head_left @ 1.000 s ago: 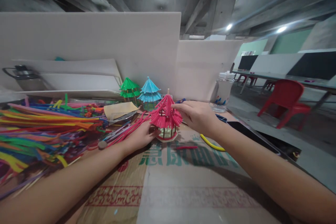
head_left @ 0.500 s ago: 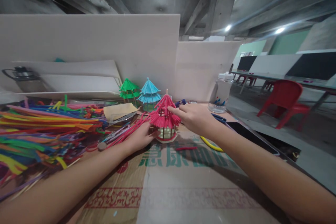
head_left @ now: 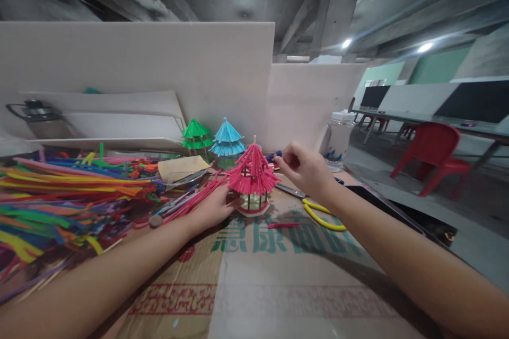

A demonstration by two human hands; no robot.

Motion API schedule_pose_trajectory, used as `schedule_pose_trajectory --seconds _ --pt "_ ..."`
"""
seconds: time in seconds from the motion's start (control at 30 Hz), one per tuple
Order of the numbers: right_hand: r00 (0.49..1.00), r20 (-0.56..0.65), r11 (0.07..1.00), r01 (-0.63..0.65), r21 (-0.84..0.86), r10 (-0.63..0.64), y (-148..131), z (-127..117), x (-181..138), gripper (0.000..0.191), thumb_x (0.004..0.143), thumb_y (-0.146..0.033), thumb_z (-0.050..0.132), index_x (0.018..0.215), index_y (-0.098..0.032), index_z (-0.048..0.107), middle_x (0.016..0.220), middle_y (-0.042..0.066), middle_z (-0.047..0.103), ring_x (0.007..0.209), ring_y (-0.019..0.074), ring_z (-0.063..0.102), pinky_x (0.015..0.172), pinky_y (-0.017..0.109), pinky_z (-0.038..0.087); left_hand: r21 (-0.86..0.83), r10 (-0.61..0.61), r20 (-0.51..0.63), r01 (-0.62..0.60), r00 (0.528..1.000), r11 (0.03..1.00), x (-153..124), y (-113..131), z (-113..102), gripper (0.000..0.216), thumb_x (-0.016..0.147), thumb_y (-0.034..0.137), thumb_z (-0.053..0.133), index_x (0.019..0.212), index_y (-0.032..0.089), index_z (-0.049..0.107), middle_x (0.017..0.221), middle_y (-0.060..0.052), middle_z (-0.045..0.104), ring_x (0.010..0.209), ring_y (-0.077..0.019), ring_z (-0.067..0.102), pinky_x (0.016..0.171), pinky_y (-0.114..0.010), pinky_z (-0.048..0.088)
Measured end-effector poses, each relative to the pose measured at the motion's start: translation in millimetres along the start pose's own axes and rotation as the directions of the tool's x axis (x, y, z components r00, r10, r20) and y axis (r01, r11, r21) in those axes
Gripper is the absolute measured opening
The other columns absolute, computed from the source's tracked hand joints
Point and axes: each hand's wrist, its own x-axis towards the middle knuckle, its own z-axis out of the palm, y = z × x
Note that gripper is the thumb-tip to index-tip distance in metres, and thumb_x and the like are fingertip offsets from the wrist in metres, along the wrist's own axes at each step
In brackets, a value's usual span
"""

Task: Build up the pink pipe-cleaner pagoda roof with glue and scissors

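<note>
A small model pavilion (head_left: 254,177) with a two-tiered pink roof stands upright on the cardboard in front of me. Its base is pale, with brown posts, and a thin stick pokes from the top. My left hand (head_left: 217,204) grips its lower left side, fingers partly hidden behind the posts. Just right of the roof, my right hand (head_left: 304,169) is raised with its fingers curled together, apart from the model; whether anything is pinched there is hidden. Below that hand lie yellow-handled scissors (head_left: 324,214), and a short pink pipe cleaner piece (head_left: 283,225) rests nearby.
Behind stand a green model pavilion (head_left: 196,135) and a blue one (head_left: 226,140). Colourful pipe cleaners (head_left: 79,185) are heaped at left, near a dark-lidded bottle (head_left: 43,116). A clear jar (head_left: 338,137) and a dark flat device (head_left: 382,206) are at right. White boards (head_left: 139,63) rise behind.
My right hand has come off the pink roof, moving right and slightly up, its fingers curling. The scissors' blades now show beneath it. My left hand stays on the pavilion.
</note>
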Motion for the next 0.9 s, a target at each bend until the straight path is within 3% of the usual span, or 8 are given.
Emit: schedule_pose_trajectory --seconds 0.13,0.23,0.47,0.7,0.9 --pt "0.984 0.141 0.956 -0.146 0.254 0.113 -4.3 -1.9 3.3 0.016 0.09 -0.034 0.054 0.081 -0.021 0.05 0.073 -0.001 0.057 0.064 0.012 0.051 0.06 0.024 0.04 0.062 0.01 0.002 -0.01 1.0 0.998 0.9 7.4 -1.6 0.032 0.089 0.033 0.059 0.116 0.015 0.058 0.118 -0.013 0.069 0.111 -0.0287 0.066 0.097 -0.044 0.054" --pt "0.971 0.199 0.923 -0.197 0.331 0.135 -5.2 -0.9 4.6 0.01 0.089 -0.029 0.054 0.087 -0.019 0.055 0.079 0.001 0.061 0.07 0.0129 0.056 0.065 0.025 0.044 0.108 0.032 0.002 -0.032 0.999 0.994 1.2 10.7 -2.8 0.032 0.09 0.033 0.058 0.116 0.014 0.059 0.119 -0.014 0.069 0.112 -0.0285 0.065 0.096 -0.042 0.053" --pt "0.981 0.131 0.985 0.129 0.119 -0.144 1.2 7.1 0.1 0.026 0.092 -0.021 0.057 0.116 -0.018 0.067 0.088 0.005 0.066 0.07 0.0136 0.055 0.067 0.027 0.044 0.068 0.013 0.016 -0.014 1.0 0.998 0.8 11.9 -0.9 0.034 0.09 0.037 0.057 0.117 0.016 0.059 0.104 -0.009 0.072 0.108 -0.0283 0.067 0.094 -0.04 0.054" --pt "0.956 0.071 0.955 0.289 -0.064 -0.285 5.7 14.9 -2.9 0.012 0.093 -0.017 0.059 0.101 -0.018 0.067 0.087 0.005 0.067 0.077 0.0162 0.058 0.071 0.027 0.042 0.135 0.0 -0.028 0.004 1.0 0.991 -1.9 5.6 -0.1 0.038 0.088 0.04 0.06 0.117 0.016 0.061 0.084 -0.006 0.071 0.097 -0.0272 0.068 0.091 -0.038 0.053" --pt "0.952 0.072 0.953 0.3 -0.036 -0.297 7.3 17.0 -1.9 0.011 0.089 -0.01 0.058 0.085 -0.019 0.064 0.082 0.003 0.065 0.077 0.016 0.058 0.07 0.026 0.04 0.118 -0.003 -0.002 0.003 1.0 0.993 -1.5 5.3 0.4 0.036 0.089 0.041 0.059 0.114 0.016 0.061 0.093 -0.008 0.072 0.1 -0.0269 0.068 0.09 -0.036 0.054"
